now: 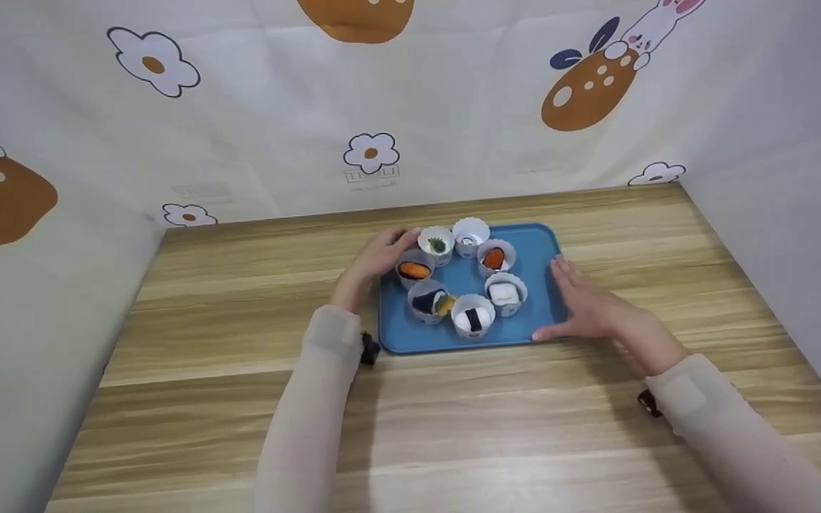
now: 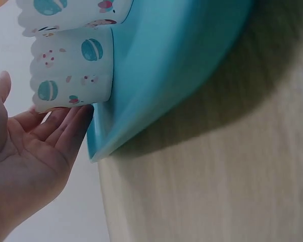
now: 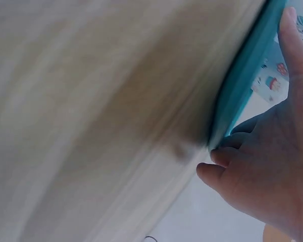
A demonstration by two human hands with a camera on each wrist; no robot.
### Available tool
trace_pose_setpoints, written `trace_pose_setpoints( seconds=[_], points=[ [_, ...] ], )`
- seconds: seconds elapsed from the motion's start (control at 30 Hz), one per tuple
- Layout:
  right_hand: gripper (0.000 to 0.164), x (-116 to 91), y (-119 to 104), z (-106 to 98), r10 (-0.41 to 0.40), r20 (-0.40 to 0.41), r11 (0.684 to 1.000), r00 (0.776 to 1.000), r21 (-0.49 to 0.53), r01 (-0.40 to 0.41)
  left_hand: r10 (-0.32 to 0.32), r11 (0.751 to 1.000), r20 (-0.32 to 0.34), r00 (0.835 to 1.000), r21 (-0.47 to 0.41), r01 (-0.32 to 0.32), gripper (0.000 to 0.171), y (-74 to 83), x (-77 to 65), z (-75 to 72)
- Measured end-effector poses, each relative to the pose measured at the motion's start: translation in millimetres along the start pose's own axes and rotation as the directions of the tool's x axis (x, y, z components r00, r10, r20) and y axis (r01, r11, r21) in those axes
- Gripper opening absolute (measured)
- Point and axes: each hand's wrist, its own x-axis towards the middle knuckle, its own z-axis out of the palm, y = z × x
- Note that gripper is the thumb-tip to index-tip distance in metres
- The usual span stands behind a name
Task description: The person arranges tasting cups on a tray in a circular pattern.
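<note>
A blue tray [image 1: 539, 249] bears several white paper cups with wavy rims, set in a ring. Toy-like sushi pieces show in most: an orange-topped piece [image 1: 414, 270], a red-orange one [image 1: 494, 258], a white block [image 1: 504, 293] and a white piece with a black band [image 1: 473, 319]. My left hand [image 1: 380, 255] is at the tray's back left, its extended fingers touching a printed paper cup [image 2: 73, 70], thumb apart. Along the tray's right edge lie the fingers of my right hand [image 1: 592, 306], with the thumb on the front rim near the corner.
The tray is over a wood-grain table [image 1: 239, 413]. Pale cloth walls [image 1: 453, 85] with printed flowers and rabbits close it in at the back and both sides. A small black device [image 1: 369, 349] sits at the left wrist, another [image 1: 648, 403] at the right.
</note>
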Motion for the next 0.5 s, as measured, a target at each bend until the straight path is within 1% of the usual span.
trace_pose_setpoints(
  seconds=[0.07,0.23,0.3,0.43,0.5],
  points=[
    [0.131,1,0,-5,0.013,0.002,1.000,1.000,-0.005,-0.013,-0.004,1.000,-0.012,1.000,0.004,0.004,0.053,1.3,-1.9,-2.1],
    [0.118,5,0,-21,0.000,-0.029,0.999,1.000,-0.040,-0.001,0.050,0.997,-0.040,0.998,0.069,-0.047,0.053,3.9,-7.2,-10.0],
    [0.111,6,-1,-27,-0.017,-0.053,0.998,0.998,-0.065,0.014,0.082,0.991,-0.052,0.995,0.106,-0.076,0.052,4.7,-9.6,-13.6],
    [0.102,10,1,-39,-0.021,-0.106,0.992,0.994,-0.124,0.008,0.094,0.983,-0.078,0.993,0.162,-0.081,0.054,8.2,-15.5,-19.6],
    [0.098,12,2,-44,-0.024,-0.142,0.987,0.990,-0.159,0.001,0.099,0.974,-0.091,0.991,0.215,-0.077,0.055,10.1,-18.0,-22.1]
  ],
)
